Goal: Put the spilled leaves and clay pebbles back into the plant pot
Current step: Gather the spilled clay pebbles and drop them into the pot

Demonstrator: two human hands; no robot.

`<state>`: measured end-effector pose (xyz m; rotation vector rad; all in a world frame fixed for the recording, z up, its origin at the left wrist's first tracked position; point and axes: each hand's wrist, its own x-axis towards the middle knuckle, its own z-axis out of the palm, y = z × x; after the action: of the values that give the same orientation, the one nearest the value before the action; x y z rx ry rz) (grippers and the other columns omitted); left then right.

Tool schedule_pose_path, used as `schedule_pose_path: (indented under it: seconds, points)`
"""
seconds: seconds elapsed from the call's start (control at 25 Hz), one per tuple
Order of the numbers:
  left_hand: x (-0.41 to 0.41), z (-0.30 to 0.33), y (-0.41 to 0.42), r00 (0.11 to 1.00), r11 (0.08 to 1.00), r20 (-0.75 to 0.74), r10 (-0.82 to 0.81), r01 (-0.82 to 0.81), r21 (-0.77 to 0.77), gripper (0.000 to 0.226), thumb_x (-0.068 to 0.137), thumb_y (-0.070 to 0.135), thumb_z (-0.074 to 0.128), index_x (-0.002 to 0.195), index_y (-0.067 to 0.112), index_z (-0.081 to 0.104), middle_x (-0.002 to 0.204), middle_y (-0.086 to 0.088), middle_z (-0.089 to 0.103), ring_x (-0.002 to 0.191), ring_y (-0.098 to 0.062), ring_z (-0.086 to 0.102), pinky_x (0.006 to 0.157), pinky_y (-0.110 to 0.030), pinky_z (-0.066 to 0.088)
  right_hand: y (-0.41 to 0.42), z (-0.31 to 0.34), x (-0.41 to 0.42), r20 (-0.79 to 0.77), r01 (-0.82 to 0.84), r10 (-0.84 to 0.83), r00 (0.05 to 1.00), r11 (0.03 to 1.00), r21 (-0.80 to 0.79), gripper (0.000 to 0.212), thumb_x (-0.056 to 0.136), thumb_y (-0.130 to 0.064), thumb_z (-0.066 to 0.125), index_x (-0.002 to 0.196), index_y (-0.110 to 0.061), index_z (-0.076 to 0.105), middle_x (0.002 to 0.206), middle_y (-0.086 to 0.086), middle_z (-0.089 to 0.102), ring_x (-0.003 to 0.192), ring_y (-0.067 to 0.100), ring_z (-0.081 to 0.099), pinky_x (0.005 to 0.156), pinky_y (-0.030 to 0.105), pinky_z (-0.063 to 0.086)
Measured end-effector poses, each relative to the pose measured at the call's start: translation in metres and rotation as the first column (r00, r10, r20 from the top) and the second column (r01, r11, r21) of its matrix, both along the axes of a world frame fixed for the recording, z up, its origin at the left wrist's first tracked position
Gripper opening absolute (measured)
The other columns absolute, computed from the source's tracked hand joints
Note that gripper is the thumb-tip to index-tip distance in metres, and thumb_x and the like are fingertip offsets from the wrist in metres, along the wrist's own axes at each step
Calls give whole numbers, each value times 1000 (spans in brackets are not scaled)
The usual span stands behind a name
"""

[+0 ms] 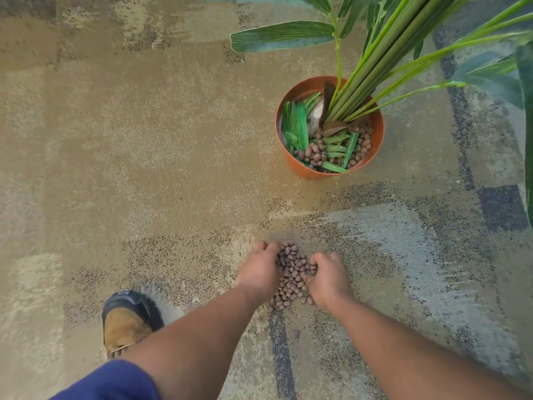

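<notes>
- Scooping step in hand: left hand (pixel 261 269) and right hand (pixel 327 280) cupping inward on either side of the clay pebbles (pixel 291 277) heaped on the carpet (pixel 144 168), fingers curling into the pile.
- Grip: both hands partly curled around pebbles at the pile's edges; nothing lifted clear yet.
- Advising: closing the palms together under the heap, keeping little fingers pressed to the carpet, lifting slowly to avoid strays rolling.
- Plant pot (pixel 300 166) standing upright, far and slightly right of the pile, well apart; spilled leaves (pixel 301 125) already lying inside with some pebbles.
- Open carpet lying between pile and pot; overhanging fronds (pixel 282 36) crowding the far right approach.
- Shoe (pixel 127 321) resting near left, apart from the pile.
</notes>
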<state>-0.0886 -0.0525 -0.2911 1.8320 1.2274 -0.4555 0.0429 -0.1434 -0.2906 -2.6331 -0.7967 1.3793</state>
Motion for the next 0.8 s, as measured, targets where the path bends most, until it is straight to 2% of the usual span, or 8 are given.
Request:
schedule_pose_path:
  seconds: [0.2,0.28,0.4,0.48,0.56,0.68,0.8]
  points:
    - [0,-4,-2,991,987,-13,-132,133,86,34,100,18,59,133,25,56,142,-3,47,117,-26,61,92,-38,61,-1,-3,-1,-24,-142,142,990,990,14,13,95,-12,65,102,-22,61,125,1,57,113,23,60,103,41,56]
    - [-1,-4,-2,980,974,-19,-198,199,105,27,101,21,58,129,23,59,141,-3,47,114,-25,62,87,-35,62,-2,-3,-5,-30,-132,133,991,991,34,15,95,-15,67,107,-22,62,119,-2,54,111,23,61,100,40,58]
    - [-1,-3,1,965,956,-11,-262,261,137,20,103,20,53,122,20,61,131,-2,52,102,-20,62,80,-29,63,-2,-4,-12,-17,-113,114,993,992,48,25,93,-27,72,115,-22,62,121,-4,53,110,19,61,102,36,56]
    - [0,-2,3,964,953,0,-267,264,146,18,103,18,52,117,20,62,124,0,54,95,-16,58,80,-27,62,-3,-5,-15,-12,-121,122,992,991,52,14,93,-26,71,102,-25,60,123,-3,53,104,16,61,98,34,57]
    - [3,-2,4,967,958,4,-255,252,135,16,102,17,54,114,21,64,120,2,53,92,-14,58,78,-25,61,-4,-7,-16,-1,-124,124,992,991,45,20,93,-24,72,88,-29,54,121,-5,53,95,11,59,91,29,57]
    - [6,-2,7,976,972,-8,-219,219,86,11,99,24,64,109,23,67,121,5,50,92,-13,60,77,-21,59,0,-9,-13,1,-48,48,999,998,51,27,90,-22,75,79,-30,52,113,-9,49,80,2,51,76,18,50]
    - [9,-3,5,985,983,-31,-168,170,70,5,98,26,66,103,25,68,128,4,51,93,-13,58,77,-20,59,-2,-9,-10,37,-104,101,994,991,85,15,89,-22,75,89,-27,61,107,-12,43,88,9,52,89,23,53]
